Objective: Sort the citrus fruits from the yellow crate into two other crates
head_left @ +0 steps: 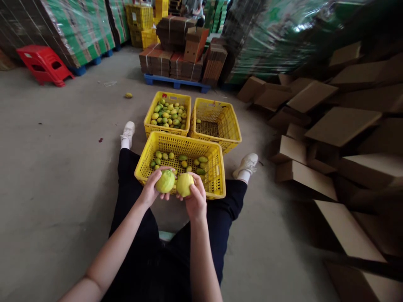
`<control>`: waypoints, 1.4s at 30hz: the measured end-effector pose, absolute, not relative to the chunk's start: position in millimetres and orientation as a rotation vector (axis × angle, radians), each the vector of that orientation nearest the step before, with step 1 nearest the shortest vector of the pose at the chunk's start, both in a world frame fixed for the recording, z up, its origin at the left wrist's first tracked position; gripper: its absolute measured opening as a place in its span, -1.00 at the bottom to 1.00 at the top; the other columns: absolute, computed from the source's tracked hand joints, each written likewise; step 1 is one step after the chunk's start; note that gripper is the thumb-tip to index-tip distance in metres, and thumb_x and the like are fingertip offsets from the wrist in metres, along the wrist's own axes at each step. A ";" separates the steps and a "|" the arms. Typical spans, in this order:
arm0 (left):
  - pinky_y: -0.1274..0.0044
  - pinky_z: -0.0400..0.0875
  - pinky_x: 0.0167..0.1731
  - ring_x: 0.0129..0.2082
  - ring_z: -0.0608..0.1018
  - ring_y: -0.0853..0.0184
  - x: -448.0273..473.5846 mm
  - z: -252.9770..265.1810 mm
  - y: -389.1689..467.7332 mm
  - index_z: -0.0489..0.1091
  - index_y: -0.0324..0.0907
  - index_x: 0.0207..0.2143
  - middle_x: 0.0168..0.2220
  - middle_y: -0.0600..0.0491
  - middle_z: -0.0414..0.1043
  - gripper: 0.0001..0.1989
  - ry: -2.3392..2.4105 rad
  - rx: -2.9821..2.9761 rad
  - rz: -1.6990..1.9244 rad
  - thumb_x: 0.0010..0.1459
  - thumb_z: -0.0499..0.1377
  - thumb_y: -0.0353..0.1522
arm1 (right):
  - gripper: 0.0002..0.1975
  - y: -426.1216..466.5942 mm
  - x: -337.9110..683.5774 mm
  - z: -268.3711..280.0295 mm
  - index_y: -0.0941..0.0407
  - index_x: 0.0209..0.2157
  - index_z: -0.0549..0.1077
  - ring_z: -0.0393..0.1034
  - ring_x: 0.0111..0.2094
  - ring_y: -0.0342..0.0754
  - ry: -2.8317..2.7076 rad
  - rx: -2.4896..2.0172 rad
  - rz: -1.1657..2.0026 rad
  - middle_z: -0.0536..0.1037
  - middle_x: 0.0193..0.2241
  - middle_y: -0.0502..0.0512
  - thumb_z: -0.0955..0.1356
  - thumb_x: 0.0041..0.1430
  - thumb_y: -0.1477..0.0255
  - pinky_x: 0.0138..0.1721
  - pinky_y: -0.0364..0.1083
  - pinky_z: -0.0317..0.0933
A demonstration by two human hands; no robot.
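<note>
While the left hand (151, 185) curls its fingers around a greenish fruit (165, 181), the right hand (198, 198) grips a yellow fruit (184, 184) beside it, over the near crate (181, 144). Inside lies a scattering of fruit (184, 164), apparently left to handle. Beyond, the back-left crate (166, 130) is well filled; the back-right crate (234, 121) shows a lone fruit (198, 121) (barely begun, perhaps). Overall, the work looks partway along.

Before you, the grey floor (63, 176) carries three yellow crates: the near crate (189, 147) between your legs, the far-left crate (166, 129) and far-right crate (217, 112) just beyond it. Your white shoes (127, 132) rest on either side. Farther off are a red stool (37, 63), one loose fruit (128, 95) and a blue pallet (176, 82); cardboard boxes (341, 123) lie heaped to your right.
</note>
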State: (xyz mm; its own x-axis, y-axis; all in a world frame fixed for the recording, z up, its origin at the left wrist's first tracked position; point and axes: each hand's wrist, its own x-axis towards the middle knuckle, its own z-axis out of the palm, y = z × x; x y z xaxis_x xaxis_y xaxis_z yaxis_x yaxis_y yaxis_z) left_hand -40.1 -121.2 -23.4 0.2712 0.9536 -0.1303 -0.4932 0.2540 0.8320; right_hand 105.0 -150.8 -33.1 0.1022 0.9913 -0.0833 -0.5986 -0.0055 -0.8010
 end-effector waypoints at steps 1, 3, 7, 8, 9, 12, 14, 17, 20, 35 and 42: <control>0.64 0.08 -0.88 -0.80 0.36 0.49 -38.4 -24.2 -120.5 0.40 -0.21 -0.22 -0.40 0.02 0.52 -0.54 0.772 0.694 1.077 0.06 0.16 0.00 | -0.67 -148.6 103.0 -34.4 0.04 -0.21 0.43 0.41 -0.55 -0.14 -0.551 -0.806 1.439 0.53 -0.40 -0.02 0.44 -0.03 0.23 -0.65 -0.20 0.23; 0.63 0.06 -0.91 -0.86 0.32 0.48 -34.0 -27.6 -119.1 0.39 -0.24 -0.33 -0.53 0.06 0.47 -0.55 0.877 0.530 1.031 0.08 0.12 0.00 | -0.69 -143.8 98.9 -38.2 0.05 -0.29 0.40 0.26 -0.70 -0.21 -0.423 -0.804 1.511 0.48 -0.53 -0.07 0.43 -0.02 0.17 -0.78 -0.24 0.06; 0.67 0.12 -0.89 -0.86 0.33 0.49 -25.5 -35.0 -118.2 0.34 -0.25 -0.47 -0.66 0.09 0.38 -0.57 1.067 0.274 0.987 0.22 0.03 -0.08 | -0.64 -137.0 93.4 -46.1 0.11 -0.42 0.42 0.16 -0.74 -0.25 -0.287 -0.852 1.573 0.47 -0.59 -0.05 0.43 -0.04 0.09 -0.82 -0.25 0.01; 0.68 0.15 -0.87 -0.85 0.34 0.49 -24.0 -35.6 -118.5 0.35 -0.26 -0.46 -0.66 0.09 0.38 -0.57 1.082 0.238 0.969 0.24 0.03 -0.09 | -0.64 -136.3 93.0 -47.6 0.11 -0.43 0.43 0.15 -0.74 -0.25 -0.264 -0.859 1.582 0.48 -0.60 -0.04 0.44 -0.05 0.09 -0.82 -0.25 0.01; 0.69 0.19 -0.85 -0.83 0.36 0.49 -22.9 -35.7 -119.0 0.35 -0.27 -0.44 -0.65 0.08 0.39 -0.58 1.091 0.207 0.947 0.24 0.04 -0.10 | -0.64 -135.9 92.9 -48.7 0.12 -0.44 0.44 0.15 -0.74 -0.26 -0.240 -0.864 1.582 0.48 -0.60 -0.04 0.45 -0.06 0.10 -0.81 -0.25 0.03; 0.71 0.25 -0.81 -0.79 0.40 0.50 -21.7 -33.6 -120.5 0.37 -0.29 -0.40 -0.64 0.06 0.41 -0.59 1.095 0.159 0.899 0.27 0.03 -0.11 | -0.67 -136.3 94.1 -50.4 0.12 -0.42 0.46 0.21 -0.71 -0.24 -0.203 -0.864 1.572 0.51 -0.57 -0.04 0.45 -0.05 0.13 -0.77 -0.24 0.10; 0.71 0.25 -0.80 -0.79 0.40 0.49 -22.7 -32.2 -121.7 0.38 -0.30 -0.38 -0.63 0.05 0.41 -0.59 1.073 0.185 0.896 0.27 0.00 -0.12 | -0.69 -137.1 95.4 -50.6 0.11 -0.33 0.49 0.35 -0.60 -0.18 -0.219 -0.842 1.573 0.57 -0.47 0.01 0.42 0.00 0.17 -0.65 -0.20 0.23; 0.66 0.28 -0.80 -0.76 0.42 0.45 -25.9 -31.8 -123.9 0.39 -0.26 -0.27 -0.54 0.05 0.47 -0.66 0.943 0.322 1.025 0.18 0.06 -0.14 | -0.71 -138.4 95.7 -50.8 0.09 -0.22 0.51 0.49 -0.37 -0.07 -0.281 -0.799 1.545 0.61 -0.37 0.04 0.39 0.03 0.24 -0.39 -0.12 0.37; 0.63 0.23 -0.85 -0.76 0.41 0.45 -29.3 -31.5 -126.8 0.39 -0.21 -0.25 -0.43 0.04 0.52 -0.64 0.768 0.530 1.170 0.09 0.12 -0.10 | -0.76 -140.6 92.6 -50.2 0.09 -0.38 0.53 0.44 -0.48 -0.08 -0.371 -0.761 1.490 0.57 -0.49 0.00 0.36 0.05 0.21 -0.35 -0.06 0.36; 0.61 0.40 -0.63 -0.55 0.53 0.37 -25.8 -35.8 -124.2 0.43 -0.25 -0.40 -0.47 0.00 0.47 -0.73 0.612 0.386 1.325 0.18 0.07 -0.25 | -0.80 -143.3 81.7 -38.1 0.08 -0.40 0.48 0.38 -0.48 -0.15 -0.338 -0.689 1.403 0.47 -0.38 -0.05 0.44 -0.10 0.29 -0.48 -0.15 0.24; 0.55 0.49 -0.51 -0.47 0.56 0.35 -24.8 -43.3 -114.8 0.44 -0.20 -0.17 -0.30 0.01 0.53 -0.71 0.711 0.050 1.184 0.32 -0.02 -0.28 | -0.81 -131.3 81.6 -46.2 0.13 -0.46 0.43 0.38 -0.56 -0.17 0.060 -0.879 1.462 0.47 -0.57 -0.05 0.40 -0.02 0.28 -0.53 -0.19 0.26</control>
